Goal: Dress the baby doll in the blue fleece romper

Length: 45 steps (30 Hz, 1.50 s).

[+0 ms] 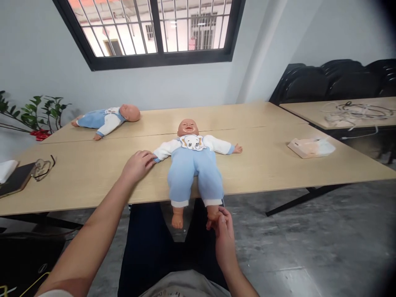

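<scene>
Baby doll [194,159] lies face up in the head view, its head, torso and spread arms on the pale tabletop [262,163], while its lower legs hang past the near edge above the person's lap. The left hand's [138,166] grip is closed around the end of one doll arm, at the blue cuff [158,159]; the doll's own hand is hidden beneath those fingers. The right hand's [225,236] grip is clamped on the doll's foot [213,212], thumb and fingers together around it; the other foot [177,218] dangles free. Holding well here calls for light, even pressure at both points, since a hard pull on the foot could drag the body over the edge. Steadying the arm against the tabletop while handling the leg gently should prevent twisting. Farther back on the left lies a second doll [96,119], well apart, and a tissue packet [311,148] rests off to the right, so neither crowds the hands.
</scene>
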Motion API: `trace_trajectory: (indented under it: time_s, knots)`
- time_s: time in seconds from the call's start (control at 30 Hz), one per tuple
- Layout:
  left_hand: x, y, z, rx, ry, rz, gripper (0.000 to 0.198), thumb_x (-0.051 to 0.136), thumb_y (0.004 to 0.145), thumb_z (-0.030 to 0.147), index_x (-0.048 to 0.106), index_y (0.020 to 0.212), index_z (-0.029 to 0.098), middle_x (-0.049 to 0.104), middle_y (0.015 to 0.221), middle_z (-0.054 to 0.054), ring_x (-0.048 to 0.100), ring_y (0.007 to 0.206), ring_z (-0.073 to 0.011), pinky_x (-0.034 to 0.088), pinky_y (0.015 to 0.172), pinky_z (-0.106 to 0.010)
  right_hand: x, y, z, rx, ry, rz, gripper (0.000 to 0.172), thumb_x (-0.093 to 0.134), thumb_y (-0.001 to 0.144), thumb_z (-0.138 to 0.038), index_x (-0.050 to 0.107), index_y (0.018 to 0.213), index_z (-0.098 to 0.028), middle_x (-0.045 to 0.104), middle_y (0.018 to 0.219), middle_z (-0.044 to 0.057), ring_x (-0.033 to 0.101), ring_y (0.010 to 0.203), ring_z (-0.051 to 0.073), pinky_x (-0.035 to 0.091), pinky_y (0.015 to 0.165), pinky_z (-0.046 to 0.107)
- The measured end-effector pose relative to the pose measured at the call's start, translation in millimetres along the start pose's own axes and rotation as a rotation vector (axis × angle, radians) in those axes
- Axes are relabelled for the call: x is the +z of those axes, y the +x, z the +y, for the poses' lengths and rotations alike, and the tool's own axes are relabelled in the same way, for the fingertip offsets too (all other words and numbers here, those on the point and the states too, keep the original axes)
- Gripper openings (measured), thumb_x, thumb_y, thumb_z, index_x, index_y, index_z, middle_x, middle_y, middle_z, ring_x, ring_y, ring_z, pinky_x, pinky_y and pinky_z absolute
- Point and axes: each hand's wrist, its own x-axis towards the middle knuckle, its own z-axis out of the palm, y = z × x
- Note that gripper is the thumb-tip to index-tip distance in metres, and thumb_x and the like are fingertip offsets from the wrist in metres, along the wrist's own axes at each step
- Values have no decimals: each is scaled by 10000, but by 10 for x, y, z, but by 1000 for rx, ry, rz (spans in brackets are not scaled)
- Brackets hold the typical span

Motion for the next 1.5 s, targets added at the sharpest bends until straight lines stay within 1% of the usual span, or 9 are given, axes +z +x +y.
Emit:
trace_trajectory:
  time_s: [0.27, 0.47, 0.67, 0.8, 0.93, 1.07, 1.23, 1.3, 1.5]
  knots:
    - [-23, 22, -27, 8, 52, -28, 287, 444, 1028, 363, 701, 1010, 238, 687, 1145, -86, 609, 1054, -250, 479, 932, -385, -40, 16, 28, -20, -78, -6, 624, 520, 929, -739, 487, 1259, -211, 595, 745, -8, 546, 726, 170, 448, 771, 337]
    - [36, 181, 169, -277, -35, 23, 753, 678, 863, 596, 469, 1456, 182, 625, 1403, -151, 605, 1256, -322, 506, 984, -407, -68, 15, 84, -103, -137, 81, 645, 536, 911, -740, 530, 1273, -206, 622, 1086, 65, 583, 856, 177, 493, 821, 361]
    - [88, 270, 114, -269, -133, -122, 496, 650, 866, 525, 655, 1281, 252, 747, 1196, -78, 693, 1038, -299, 510, 826, -372, -198, 22, 129, -351, -290, 214, 490, 458, 1008, -591, 518, 1311, -211, 553, 1203, 87, 555, 1071, 218, 443, 973, 412]
    - [121, 180, 3, -298, -183, -82, 440, 662, 841, 481, 688, 1203, 231, 764, 1108, -69, 696, 959, -274, 508, 802, -354, -145, -26, -191, -779, -484, 237, 360, 462, 1020, -399, 526, 1317, -208, 488, 1274, 121, 510, 1149, 254, 409, 1010, 457]
    - [161, 25, -56, -372, -188, -15, 634, 697, 813, 476, 582, 1377, 209, 727, 1240, -87, 678, 1088, -270, 521, 908, -357, 357, 100, -899, -1171, -701, -191, 283, 557, 944, -189, 560, 1227, -210, 584, 1144, 99, 555, 1096, 238, 456, 956, 404]
    - [144, -167, -84, -433, -91, 11, 446, 672, 842, 512, 712, 1180, 223, 731, 1110, -109, 652, 1077, -328, 484, 984, -475, 1293, 734, -1352, -1312, -1033, -560, 215, 564, 968, -204, 593, 1181, -190, 665, 1116, 98, 586, 1063, 250, 474, 945, 411]
    - [87, -255, -85, -377, -163, 34, 414, 605, 923, 480, 686, 1236, 221, 721, 1149, -90, 649, 1076, -254, 508, 994, -395, 2346, 1797, -1236, -1346, -1532, -919, 752, 820, 813, -305, 473, 1456, -130, 579, 1395, 185, 523, 1300, 338, 426, 1078, 459]
    - [64, -244, -68, -352, -205, 72, 414, 610, 932, 464, 671, 1258, 216, 711, 1190, -92, 645, 1103, -245, 512, 1003, -382, 2562, 2050, -1155, -1294, -1679, -1015, 824, 875, 759, -341, 479, 1449, -127, 606, 1370, 190, 552, 1283, 351, 433, 1062, 448]
    - [55, -217, -31, -251, -299, 119, 349, 621, 950, 411, 667, 1238, 218, 717, 1154, -84, 645, 1094, -257, 516, 988, -408, 2705, 2195, -1103, -1290, -1692, -1153, 449, 695, 925, -459, 583, 1225, -144, 701, 1180, 153, 679, 1023, 302, 462, 879, 382]
